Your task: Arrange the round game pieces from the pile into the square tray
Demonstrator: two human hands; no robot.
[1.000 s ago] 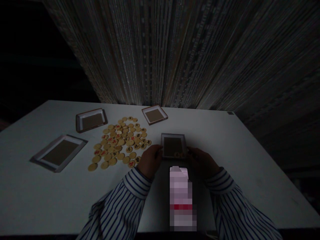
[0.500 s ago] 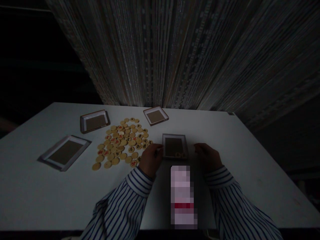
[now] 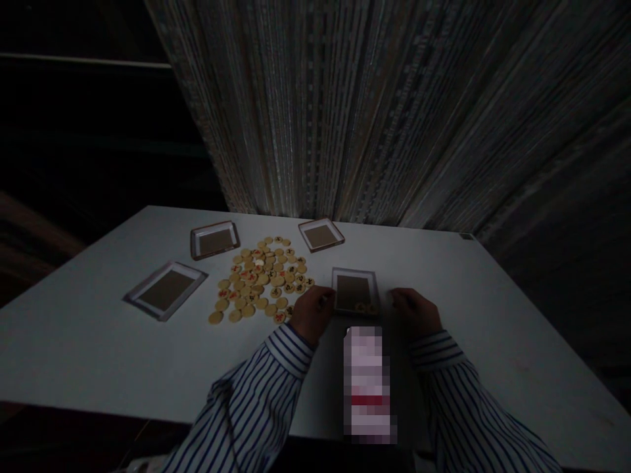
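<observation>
My left hand (image 3: pixel 311 315) rests on the white table, fingers curled in and nothing visible in them. It lies against or just beside the left edge of a shallow clear-walled tray (image 3: pixel 334 289). Inside that tray, near its front, are a couple of round pieces (image 3: pixel 365 307). Over on the tray's other side is my right hand (image 3: pixel 418 314), also closed, apart from the tray, with nothing visible in it. Left of my left hand spreads a heap of round wooden xiangqi pieces (image 3: pixel 263 279), several showing red or black characters, others plain side up.
Three more shallow trays surround the heap: one at left (image 3: pixel 165 289), one at back left (image 3: pixel 215 240), one at the back (image 3: pixel 321 235). A phone with a pixelated screen (image 3: pixel 367 384) lies between my forearms. A striped curtain (image 3: pixel 305 112) hangs behind the table (image 3: pixel 493 341).
The camera view has turned a little left, so the table and its things appear farther right. Both hands stay closed in their places beside the tray.
</observation>
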